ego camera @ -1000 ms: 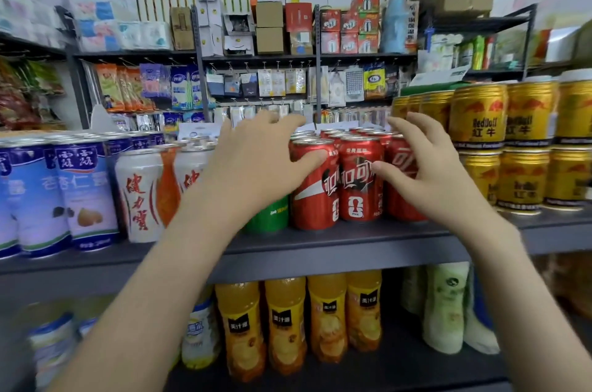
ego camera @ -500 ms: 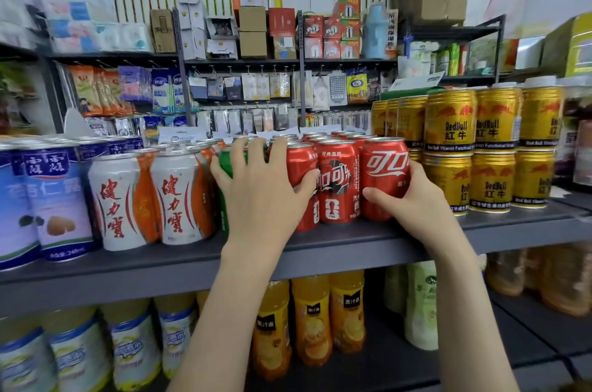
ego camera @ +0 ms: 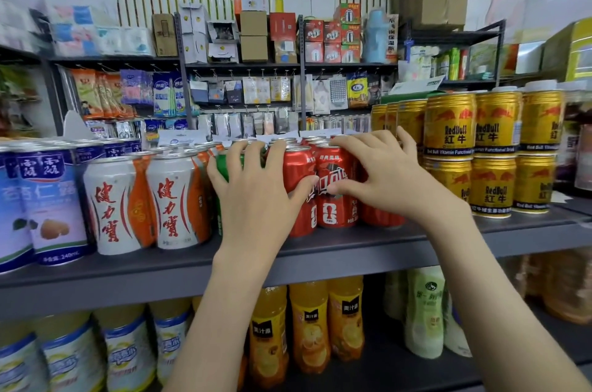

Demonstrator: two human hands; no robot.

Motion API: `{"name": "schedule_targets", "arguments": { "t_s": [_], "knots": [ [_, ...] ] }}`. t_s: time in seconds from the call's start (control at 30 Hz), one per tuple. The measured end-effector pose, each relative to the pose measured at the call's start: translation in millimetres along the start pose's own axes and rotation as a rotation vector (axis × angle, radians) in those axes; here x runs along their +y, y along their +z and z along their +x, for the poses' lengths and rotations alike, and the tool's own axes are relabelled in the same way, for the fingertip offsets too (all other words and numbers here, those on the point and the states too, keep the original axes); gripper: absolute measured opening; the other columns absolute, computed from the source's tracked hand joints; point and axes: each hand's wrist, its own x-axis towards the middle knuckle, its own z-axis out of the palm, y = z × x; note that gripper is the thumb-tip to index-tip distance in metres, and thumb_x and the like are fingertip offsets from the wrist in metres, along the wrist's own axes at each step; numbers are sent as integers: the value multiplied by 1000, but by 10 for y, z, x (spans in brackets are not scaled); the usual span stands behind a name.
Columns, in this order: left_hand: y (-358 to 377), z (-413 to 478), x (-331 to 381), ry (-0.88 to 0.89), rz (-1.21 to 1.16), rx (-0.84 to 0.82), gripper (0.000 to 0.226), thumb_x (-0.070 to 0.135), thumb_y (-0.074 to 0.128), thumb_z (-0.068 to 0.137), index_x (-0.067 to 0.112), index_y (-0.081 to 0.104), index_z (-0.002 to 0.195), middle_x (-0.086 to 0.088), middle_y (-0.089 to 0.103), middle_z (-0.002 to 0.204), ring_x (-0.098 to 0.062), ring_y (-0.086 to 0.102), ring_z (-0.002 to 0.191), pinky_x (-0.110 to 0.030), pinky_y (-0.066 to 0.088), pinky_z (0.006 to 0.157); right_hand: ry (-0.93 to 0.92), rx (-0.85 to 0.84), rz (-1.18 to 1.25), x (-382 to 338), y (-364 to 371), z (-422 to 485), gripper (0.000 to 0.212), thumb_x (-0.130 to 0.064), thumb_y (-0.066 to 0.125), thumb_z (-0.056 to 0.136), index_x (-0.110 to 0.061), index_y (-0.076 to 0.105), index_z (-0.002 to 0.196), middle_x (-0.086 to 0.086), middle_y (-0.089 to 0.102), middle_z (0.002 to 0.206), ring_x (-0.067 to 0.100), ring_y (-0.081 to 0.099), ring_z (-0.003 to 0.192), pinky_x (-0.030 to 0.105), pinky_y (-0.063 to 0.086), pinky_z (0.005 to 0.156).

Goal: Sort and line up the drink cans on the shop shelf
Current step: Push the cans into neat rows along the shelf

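Reaching across a grey shelf (ego camera: 128, 276) in a small shop, a person takes hold of a cluster of red cans (ego camera: 333, 212). The left hand (ego camera: 256, 196) hooks its fingers over the rims of a green can (ego camera: 221, 167) and the red one beside it, thumb laid across that red can's front. The right hand (ego camera: 384, 177) curls its fingers over the tops of the red cans further right, thumb pressed to the face of the middle one.

The red cans stand upright at the shelf's front edge, about mid-shelf, packed side by side in rows running back. They carry white script and silver lids. The green can is largely hidden behind the left hand.

To the left stand white-and-orange cans (ego camera: 173, 199) with red characters, then blue-and-white cans (ego camera: 48, 199); to the right, gold cans (ego camera: 448, 132) — stacked two high. Orange bottles (ego camera: 307, 327) fill the shelf below.
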Motion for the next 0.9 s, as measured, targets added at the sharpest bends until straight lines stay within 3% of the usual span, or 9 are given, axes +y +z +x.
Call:
{"name": "schedule_targets", "arguments": {
  "t_s": [0.17,0.27,0.37,0.5,0.6,0.73,0.83,0.9],
  "knots": [
    [31,-1,28,-12,5,18,60,61,50,81,16,57,120,-13,59,119,-36,46,119,-62,28,100,6,99,-186,-93,169,21,88,-82,34,68,-22,37,133,-1,53,131,25,34,132,53,-13,109],
    [44,-3,25,-7,11,17,59,58,57,80,16,57,121,-13,59,120,-37,46,120,-63,28,100,1,62,-177,-80,156,73,80,-75,47,74,-23,37,134,0,53,130,22,29,135,51,-21,105],
    [52,0,18,8,24,33,61,62,48,80,16,58,119,-13,60,117,-36,47,117,-63,30,98,21,97,-91,-38,155,92,73,-73,51,74,-26,43,129,-1,55,125,19,29,133,51,-20,107],
    [56,4,13,12,40,43,64,63,38,79,16,59,116,-12,61,115,-36,49,114,-63,32,97,59,125,-8,-24,158,107,69,-72,42,68,-27,49,120,0,58,116,20,31,129,46,-19,108],
    [59,-1,5,14,40,37,64,63,39,79,16,59,117,-12,61,115,-36,49,115,-63,33,97,75,93,50,-5,87,115,63,-71,53,73,-27,50,118,-2,57,115,18,29,129,47,-17,109],
    [58,1,7,19,54,29,63,63,41,79,16,58,117,-12,60,116,-36,49,115,-64,33,97,55,65,89,14,24,82,60,-67,54,74,-30,50,121,-5,55,121,15,27,131,46,-16,111],
    [44,5,0,29,63,13,63,63,40,80,16,58,118,-12,60,117,-36,49,116,-64,32,98,72,83,126,78,36,38,82,-83,39,63,-35,45,130,-5,42,139,17,21,136,48,-9,113],
    [30,6,-5,36,66,0,63,63,39,80,16,58,119,-12,60,118,-36,49,116,-63,32,98,124,114,206,144,38,11,93,-86,36,58,-36,41,136,-1,27,150,21,16,140,50,4,116]
  ]
}}
